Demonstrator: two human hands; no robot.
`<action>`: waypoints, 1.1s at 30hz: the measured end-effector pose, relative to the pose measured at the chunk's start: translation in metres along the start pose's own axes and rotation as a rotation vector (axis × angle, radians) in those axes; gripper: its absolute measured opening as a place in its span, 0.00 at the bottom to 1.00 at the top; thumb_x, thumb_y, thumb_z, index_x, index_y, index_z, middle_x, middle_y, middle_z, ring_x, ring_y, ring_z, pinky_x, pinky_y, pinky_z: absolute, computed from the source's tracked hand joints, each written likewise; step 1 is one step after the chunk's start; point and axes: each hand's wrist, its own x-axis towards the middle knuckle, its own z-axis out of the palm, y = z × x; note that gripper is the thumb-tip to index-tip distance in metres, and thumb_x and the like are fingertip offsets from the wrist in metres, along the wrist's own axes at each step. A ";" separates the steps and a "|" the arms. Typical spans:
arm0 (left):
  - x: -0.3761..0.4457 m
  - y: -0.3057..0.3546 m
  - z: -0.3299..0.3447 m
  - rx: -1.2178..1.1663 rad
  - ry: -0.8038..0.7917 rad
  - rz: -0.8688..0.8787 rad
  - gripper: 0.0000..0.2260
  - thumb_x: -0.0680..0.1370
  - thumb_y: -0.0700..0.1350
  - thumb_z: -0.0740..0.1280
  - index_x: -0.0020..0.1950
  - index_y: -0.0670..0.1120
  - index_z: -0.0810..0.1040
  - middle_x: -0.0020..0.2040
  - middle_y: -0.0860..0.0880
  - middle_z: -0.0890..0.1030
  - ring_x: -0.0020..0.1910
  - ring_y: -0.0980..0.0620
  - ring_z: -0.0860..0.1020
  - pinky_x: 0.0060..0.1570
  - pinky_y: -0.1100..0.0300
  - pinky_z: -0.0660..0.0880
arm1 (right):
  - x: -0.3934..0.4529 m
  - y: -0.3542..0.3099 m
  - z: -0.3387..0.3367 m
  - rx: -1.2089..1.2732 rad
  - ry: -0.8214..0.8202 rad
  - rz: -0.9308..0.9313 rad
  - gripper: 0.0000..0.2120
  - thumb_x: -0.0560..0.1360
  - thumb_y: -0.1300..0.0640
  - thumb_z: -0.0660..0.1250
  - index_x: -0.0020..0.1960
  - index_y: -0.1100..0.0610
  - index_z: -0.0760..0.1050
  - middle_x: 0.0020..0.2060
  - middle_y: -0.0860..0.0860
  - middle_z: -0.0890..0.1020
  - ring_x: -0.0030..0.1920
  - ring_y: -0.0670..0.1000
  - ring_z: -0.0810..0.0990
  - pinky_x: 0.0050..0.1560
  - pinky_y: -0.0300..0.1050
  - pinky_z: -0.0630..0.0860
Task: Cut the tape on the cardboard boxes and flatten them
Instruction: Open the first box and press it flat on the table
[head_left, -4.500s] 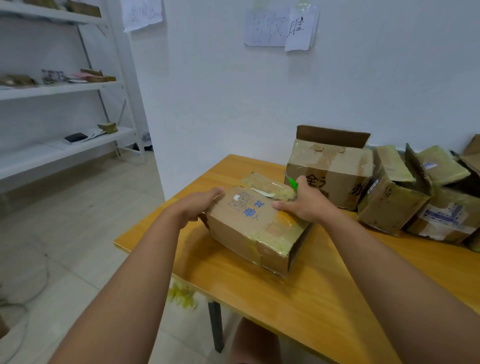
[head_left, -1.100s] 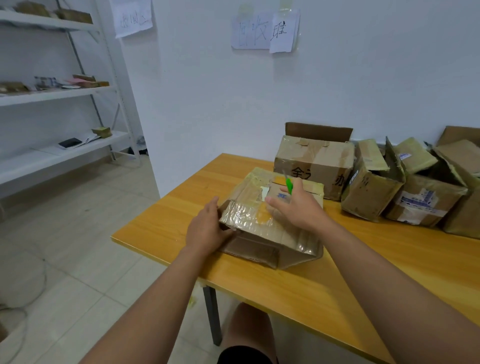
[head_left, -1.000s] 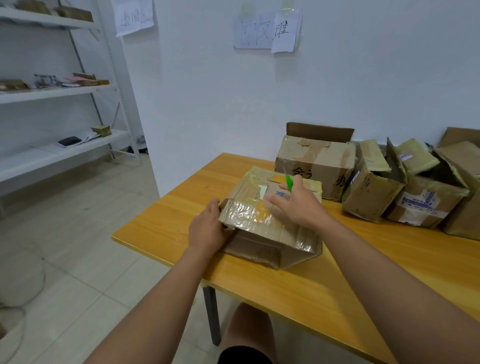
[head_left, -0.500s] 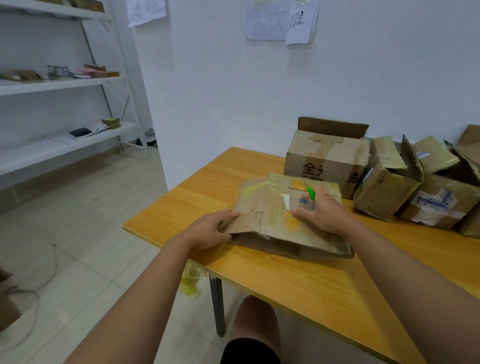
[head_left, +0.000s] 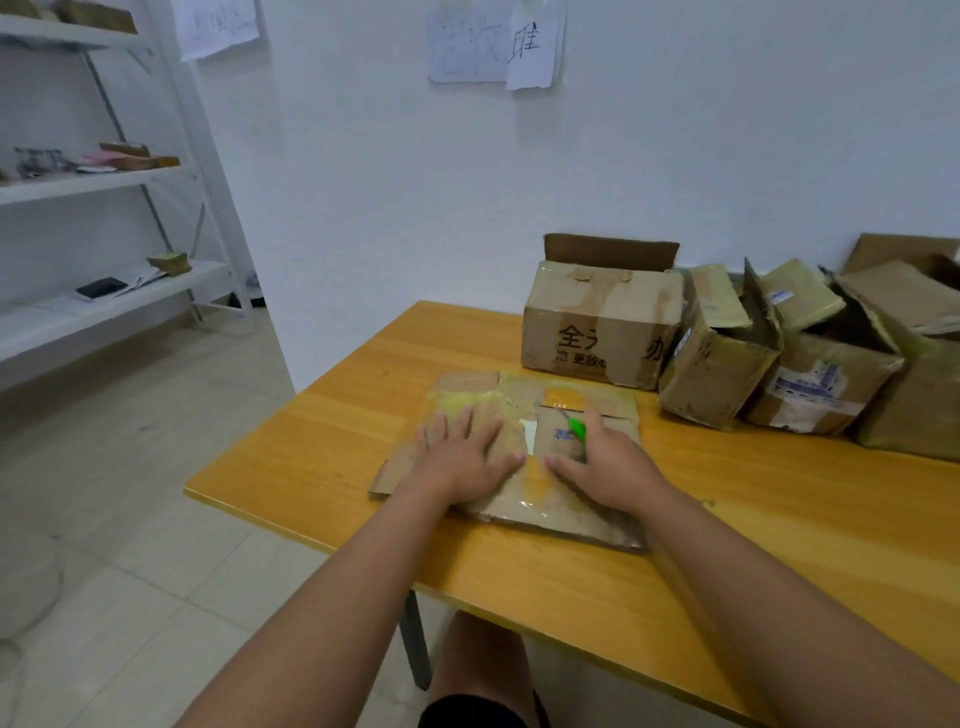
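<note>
Fingers of the left hand (head_left: 464, 457) lie straight and spread, pressing the flattened brown taped cardboard box (head_left: 524, 457) on the orange wooden table (head_left: 779, 519), while the right hand (head_left: 605, 465) presses beside it, gripping a small green-handled cutter (head_left: 576, 429). Bare tabletop surrounds the box, its near-left flap close to the table's edge, and upright taped cardboard boxes (head_left: 727, 343) crowd the far right.

White wall (head_left: 675, 156), tiled floor (head_left: 130, 493), shelving (head_left: 104, 182)

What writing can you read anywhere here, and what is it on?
"全" and "办", large black print: upright taped box.
"堆", handwritten: right wall paper.
Left wall paper: too faint.
Blue print on flattened box and label on torn box: blurred.
</note>
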 end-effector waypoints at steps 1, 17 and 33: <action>0.002 -0.001 0.005 0.022 -0.024 -0.022 0.35 0.76 0.74 0.48 0.80 0.63 0.46 0.81 0.50 0.39 0.79 0.40 0.38 0.74 0.38 0.36 | 0.000 0.005 0.000 -0.020 0.066 0.016 0.38 0.75 0.35 0.62 0.75 0.55 0.55 0.64 0.54 0.74 0.60 0.55 0.74 0.53 0.49 0.75; -0.016 0.022 -0.002 0.316 -0.010 -0.292 0.42 0.73 0.77 0.44 0.78 0.53 0.61 0.73 0.41 0.66 0.69 0.38 0.66 0.63 0.45 0.69 | -0.004 -0.025 0.005 -0.197 0.061 0.094 0.27 0.78 0.38 0.57 0.67 0.57 0.61 0.64 0.56 0.73 0.63 0.59 0.70 0.56 0.52 0.70; -0.007 -0.086 -0.001 0.017 0.018 -0.277 0.48 0.67 0.81 0.47 0.81 0.59 0.41 0.81 0.48 0.37 0.79 0.42 0.35 0.75 0.42 0.36 | 0.074 -0.090 0.046 0.015 -0.070 -0.089 0.30 0.78 0.40 0.61 0.71 0.58 0.60 0.69 0.56 0.69 0.67 0.57 0.67 0.62 0.50 0.67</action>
